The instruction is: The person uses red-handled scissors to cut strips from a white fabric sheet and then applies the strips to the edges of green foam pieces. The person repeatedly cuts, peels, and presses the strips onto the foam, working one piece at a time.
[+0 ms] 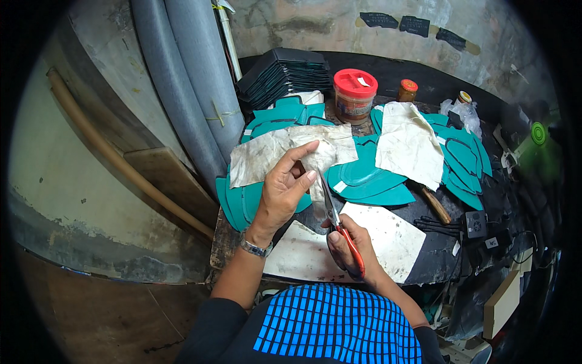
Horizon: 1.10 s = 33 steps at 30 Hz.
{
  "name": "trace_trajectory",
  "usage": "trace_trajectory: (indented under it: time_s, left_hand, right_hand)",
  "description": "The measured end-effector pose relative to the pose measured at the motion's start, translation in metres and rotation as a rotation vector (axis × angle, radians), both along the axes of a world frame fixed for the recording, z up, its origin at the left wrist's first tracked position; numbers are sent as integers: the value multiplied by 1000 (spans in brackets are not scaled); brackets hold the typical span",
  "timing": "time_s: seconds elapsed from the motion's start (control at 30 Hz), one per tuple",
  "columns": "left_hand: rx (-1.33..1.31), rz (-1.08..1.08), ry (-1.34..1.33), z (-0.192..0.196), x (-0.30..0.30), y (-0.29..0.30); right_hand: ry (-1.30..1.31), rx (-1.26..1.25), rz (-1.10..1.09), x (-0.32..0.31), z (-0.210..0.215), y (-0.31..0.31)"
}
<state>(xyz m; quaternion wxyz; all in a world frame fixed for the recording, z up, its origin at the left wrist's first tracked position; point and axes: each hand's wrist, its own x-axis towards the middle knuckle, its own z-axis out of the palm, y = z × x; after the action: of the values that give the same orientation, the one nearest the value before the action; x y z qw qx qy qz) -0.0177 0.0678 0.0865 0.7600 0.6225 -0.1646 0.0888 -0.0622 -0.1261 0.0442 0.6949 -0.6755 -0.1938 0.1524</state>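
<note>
Here, at a cluttered workbench [436, 258], a person's left hand [284, 193] pinches a soiled white cloth piece [324, 151] just before the red-lidded jar [354, 94]. The right hand [348, 246], nearer the person, is closed around red-handled scissors [339, 227], blades pointing toward the cloth.

Around the red-lidded jar [354, 95], counted by kind: one such jar; two smaller orange-capped bottles [407, 90] to its right; one stack of dark cut pieces [284, 73] to its left; two stained white cloths [407, 144] in front; one pair of red-handled scissors [339, 227] nearer still; teal cut pieces [364, 179] too many and overlapped to count (well over ten).
</note>
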Motion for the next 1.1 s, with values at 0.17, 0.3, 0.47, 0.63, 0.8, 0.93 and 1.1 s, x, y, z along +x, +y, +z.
trace_trajectory:
  time_s: [0.17,0.3,0.47,0.63,0.8,0.93,1.1]
  left_hand:
    - [-44,-71,24,7,-6,-6]
    - [72,-102,47,9,-12,-6]
    - [112,-110,29,7,-12,-9]
    - [100,-145,65,5,-10,-8]
    - [182,-210,77,3,-10,-8]
    - [189,-276,97,4,-13,-11]
    - [99,-294,101,-2,-12,-13]
  right_hand:
    - [32,-21,51,6,1,-2]
    - [-45,-12,61,9,-1,0]
    - [-87,-2,34,7,-2,-1]
    - [33,-23,-16,2,1,-3]
    - [25,56,-35,7,2,-2]
    - [-34,114,-59,11,1,0]
    - [14,14,-80,6,-4,-4]
